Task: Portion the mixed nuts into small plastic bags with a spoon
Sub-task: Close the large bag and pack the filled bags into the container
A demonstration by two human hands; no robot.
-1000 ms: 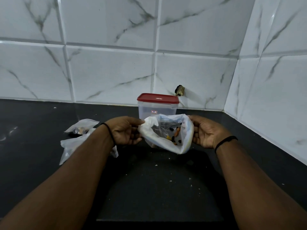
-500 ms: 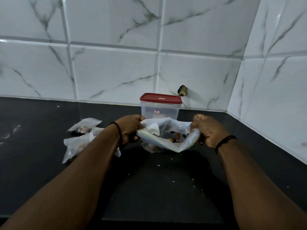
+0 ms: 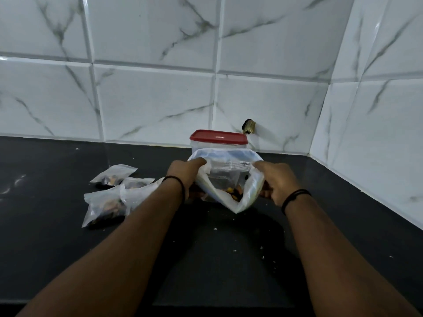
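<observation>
A large clear plastic bag [image 3: 231, 177] with mixed nuts [image 3: 234, 193] at its bottom is held up over the dark counter, its mouth pulled wide and facing me. My left hand [image 3: 186, 173] grips the bag's left rim, thumb along the top edge. My right hand [image 3: 275, 181] grips the right rim the same way. Several small filled bags [image 3: 109, 195] lie on the counter left of my left forearm. No spoon is visible.
A clear container with a red lid [image 3: 218, 139] stands right behind the big bag, against the tiled wall. A small brass fitting [image 3: 249, 126] sticks out of the wall. The tiled side wall closes the right. Crumbs dot the black counter [image 3: 229, 259].
Both hands have spread the bag's mouth open again after squeezing it flat half a second ago. The nuts inside show once more.
</observation>
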